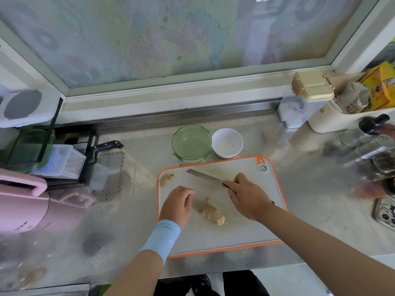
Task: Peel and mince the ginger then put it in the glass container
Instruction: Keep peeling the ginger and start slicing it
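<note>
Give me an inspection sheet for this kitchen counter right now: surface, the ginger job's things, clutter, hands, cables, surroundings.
Surface: metal counter with an orange-edged cutting board on it.
Job's things: big ginger piece on the board, skin apparently still on; small ginger piece at the board's far left corner; glass container behind the board, nothing seen inside; white bowl beside it.
Clutter: pink appliance at left; black-handled knife by the rack; jars at right.
Hands: left hand beside the big ginger piece, holding nothing; right hand grips the knife.
Cables: nothing seen.
Surroundings: patterned window pane behind the counter.
</note>
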A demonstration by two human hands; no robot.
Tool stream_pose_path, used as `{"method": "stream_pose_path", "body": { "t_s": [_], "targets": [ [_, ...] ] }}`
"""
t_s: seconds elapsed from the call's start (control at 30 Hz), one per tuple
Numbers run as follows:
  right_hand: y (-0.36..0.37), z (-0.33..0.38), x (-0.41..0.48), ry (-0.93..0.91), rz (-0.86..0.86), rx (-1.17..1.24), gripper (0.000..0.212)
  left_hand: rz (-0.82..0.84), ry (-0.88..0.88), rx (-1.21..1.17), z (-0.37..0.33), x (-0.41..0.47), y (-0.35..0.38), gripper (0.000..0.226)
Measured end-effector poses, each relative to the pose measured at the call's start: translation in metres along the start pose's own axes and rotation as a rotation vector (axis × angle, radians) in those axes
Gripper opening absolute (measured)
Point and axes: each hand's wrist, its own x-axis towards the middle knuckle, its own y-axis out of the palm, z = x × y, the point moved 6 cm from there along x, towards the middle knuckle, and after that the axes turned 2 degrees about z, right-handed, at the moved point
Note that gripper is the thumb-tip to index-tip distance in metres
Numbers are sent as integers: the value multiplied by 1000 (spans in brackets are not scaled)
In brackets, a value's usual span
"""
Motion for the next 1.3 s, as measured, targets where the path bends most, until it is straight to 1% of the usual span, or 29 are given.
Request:
{"method": "stream_pose_path", "body": {
  "t_s": [0.07, 0.13, 0.2, 0.27, 0.3, 0.37, 0.43, 0.47, 0.53, 0.57, 0.6, 0.67, 0.73, 0.77, 0.87, 1.03, 1.1, 1.13, 1.2, 1.23, 1.3],
  "targets": [
    [3, -3, 0, 13, -7, -62, 34, 101, -9, 34, -3, 4, 6, 21],
    [8, -6, 0, 20, -3, -103, 31, 259, 36, 97, -12, 7, 18, 29],
    [14, -9, 0, 15, 15, -97, 34, 387, 90, 170, -23, 13, 30, 35],
    [18, -12, 2, 16, 23, -58, 41, 466, 166, 231, -28, 19, 40, 35],
    [20, -13, 3, 21, 18, -32, 44, 478, 209, 242, -30, 22, 43, 32],
    [22, -12, 6, 27, 1, 3, 44, 476, 274, 252, -29, 25, 46, 22],
    [24, -10, 9, 27, -7, 7, 40, 457, 324, 289, -28, 27, 48, 12],
    [26, -10, 10, 26, -10, 8, 38, 459, 315, 314, -29, 28, 47, 10],
    [30, -9, 12, 22, -6, 10, 34, 487, 221, 360, -26, 29, 43, 14],
    [31, -8, 12, 22, -1, 10, 32, 473, 143, 358, -20, 31, 38, 14],
    [32, -8, 12, 24, 4, 12, 29, 428, 54, 336, -13, 34, 29, 13],
    [32, -7, 13, 22, 12, 8, 27, 287, -123, 320, 7, 42, 8, 14],
    [32, -5, 14, 13, 18, 1, 27, 149, -256, 320, 26, 51, -14, 16],
    [32, -5, 15, 11, 20, 0, 26, 115, -301, 318, 34, 54, -22, 17],
    [32, -2, 16, 11, 30, -8, 26, 118, -354, 342, 51, 59, -32, 18],
    [32, 0, 18, 14, 41, -12, 30, 73, -350, 256, 56, 55, -36, 14],
    [31, 0, 18, 23, 53, -5, 31, 122, -288, 247, 44, 52, -30, 15],
    [30, 1, 18, 28, 56, 3, 31, 195, -223, 227, 34, 49, -22, 18],
    [29, 1, 16, 37, 68, 15, 32, 401, -69, 187, 8, 37, 0, 25],
    [29, 2, 15, 42, 76, 21, 32, 501, 7, 195, -6, 28, 11, 31],
    [29, 3, 12, 54, 87, 35, 33, 629, 165, 265, -28, 11, 28, 44]
  ]
}}
